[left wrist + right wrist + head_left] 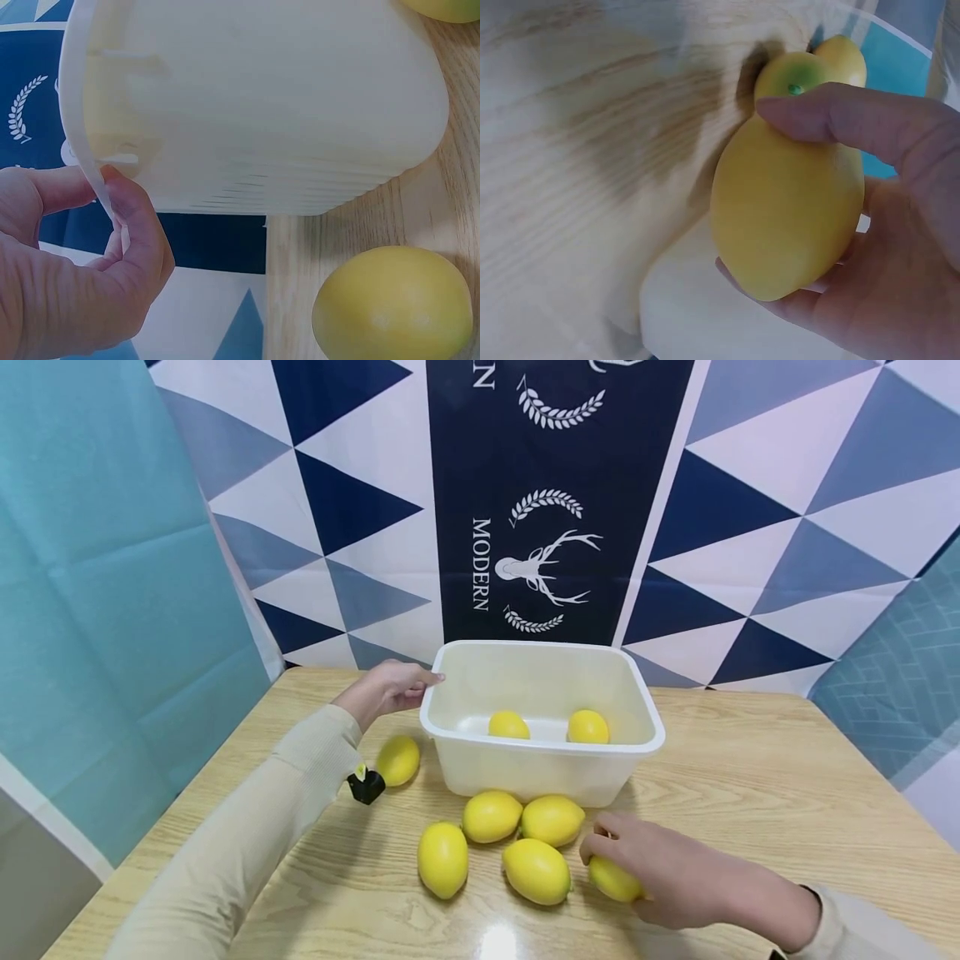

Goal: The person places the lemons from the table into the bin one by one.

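A white plastic bin [540,768] stands on the wooden table with two lemons inside, one on the left [508,724] and one on the right [588,727]. My left hand [393,683] pinches the bin's left rim, thumb on one side and curled fingers on the other, as the left wrist view shows. At the front right, my right hand [667,868] grips a lemon [787,202] between thumb and fingers. Beside it, in front of the bin, lie several more lemons, among them a near one [537,871] and an upright-lying one [442,860].
Another lemon [398,760] lies left of the bin, under my left wrist. The wooden table [750,760] reaches back to a wall cloth [525,485] with triangles and a deer print. A teal curtain [112,568] hangs along the left side.
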The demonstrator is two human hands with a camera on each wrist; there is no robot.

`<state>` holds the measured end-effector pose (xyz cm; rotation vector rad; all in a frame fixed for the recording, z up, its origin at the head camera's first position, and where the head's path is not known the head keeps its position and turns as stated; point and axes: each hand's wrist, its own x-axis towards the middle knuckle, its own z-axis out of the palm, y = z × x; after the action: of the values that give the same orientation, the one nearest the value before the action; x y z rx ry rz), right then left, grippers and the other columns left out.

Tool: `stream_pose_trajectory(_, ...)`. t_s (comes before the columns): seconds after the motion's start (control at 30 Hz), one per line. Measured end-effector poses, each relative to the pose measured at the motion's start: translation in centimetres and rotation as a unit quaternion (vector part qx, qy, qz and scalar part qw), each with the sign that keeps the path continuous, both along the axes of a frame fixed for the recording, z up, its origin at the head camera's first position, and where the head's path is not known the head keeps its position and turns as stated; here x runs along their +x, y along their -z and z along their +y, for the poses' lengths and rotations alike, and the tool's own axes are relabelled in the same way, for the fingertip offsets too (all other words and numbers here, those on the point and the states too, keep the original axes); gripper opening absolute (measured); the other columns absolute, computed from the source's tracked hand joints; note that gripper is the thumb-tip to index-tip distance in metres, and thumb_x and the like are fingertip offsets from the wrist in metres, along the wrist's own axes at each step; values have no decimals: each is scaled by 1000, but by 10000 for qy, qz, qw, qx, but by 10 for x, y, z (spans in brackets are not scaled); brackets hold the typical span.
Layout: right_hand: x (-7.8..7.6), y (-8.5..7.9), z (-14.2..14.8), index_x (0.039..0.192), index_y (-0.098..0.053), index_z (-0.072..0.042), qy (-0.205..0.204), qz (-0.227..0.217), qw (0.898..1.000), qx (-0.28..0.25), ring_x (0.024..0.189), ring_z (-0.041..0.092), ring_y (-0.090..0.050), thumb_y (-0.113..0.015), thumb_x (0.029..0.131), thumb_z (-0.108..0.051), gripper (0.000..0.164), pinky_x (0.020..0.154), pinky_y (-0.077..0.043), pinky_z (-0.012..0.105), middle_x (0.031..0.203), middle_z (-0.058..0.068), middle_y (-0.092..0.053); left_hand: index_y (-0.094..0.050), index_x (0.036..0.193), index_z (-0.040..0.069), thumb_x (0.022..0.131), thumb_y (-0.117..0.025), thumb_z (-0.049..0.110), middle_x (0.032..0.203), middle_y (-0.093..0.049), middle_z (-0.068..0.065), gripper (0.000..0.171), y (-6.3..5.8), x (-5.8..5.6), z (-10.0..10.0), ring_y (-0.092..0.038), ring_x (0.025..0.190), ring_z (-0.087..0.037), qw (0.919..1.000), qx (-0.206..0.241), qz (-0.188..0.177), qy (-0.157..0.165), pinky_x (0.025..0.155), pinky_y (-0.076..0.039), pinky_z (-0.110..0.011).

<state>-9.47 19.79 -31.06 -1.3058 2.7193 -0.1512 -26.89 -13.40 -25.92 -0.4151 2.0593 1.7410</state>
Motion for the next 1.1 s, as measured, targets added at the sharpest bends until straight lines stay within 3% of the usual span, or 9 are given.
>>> stream_pose_trajectory(0.43, 0, -23, -2, 114, -55, -32, 90, 184, 9998, 44, 102, 11, -49, -84, 59, -3, 69, 86, -56, 38, 116, -10, -52, -45, 135, 0, 91, -64, 13, 102, -53, -5, 49, 0, 0, 0, -57, 89, -13, 9999, -106, 17, 38, 101, -53, -25)
stream_pose_trajectory(0.7, 0, -32, -5, 114, -54, -35, 94, 246, 9996, 107, 102, 11, -47, -85, 58, -3, 72, 87, -55, 38, 114, -12, -51, -47, 134, 0, 91, -65, 13, 102, -53, -4, 48, -1, 0, 1, -57, 83, -11, 9999, -133, 30, 32, 99, -54, -25)
stream_pose_trajectory(0.97, 1, -41, -7, 112, -55, -33, -130, 517, 9986, 58, 94, 7, -44, -86, 56, -5, 70, 77, -52, 29, 106, -14, -48, -47, 133, 0, 91, -65, 13, 97, -53, -3, 47, 0, 0, 1, -57, 77, -9, 9998, -172, 17, 14, 67, -57, -14)
stream_pose_trajectory(1.1, 0, -47, -9, 112, -55, -32, -136, 547, 9984, 78, 94, 7, -44, -85, 56, -5, 69, 75, -52, 27, 105, -13, -48, -48, 132, 0, 91, -66, 14, 97, -53, -3, 47, 1, -1, 1, -57, 78, -9, 9998, -183, -9, -8, 65, -57, -14)
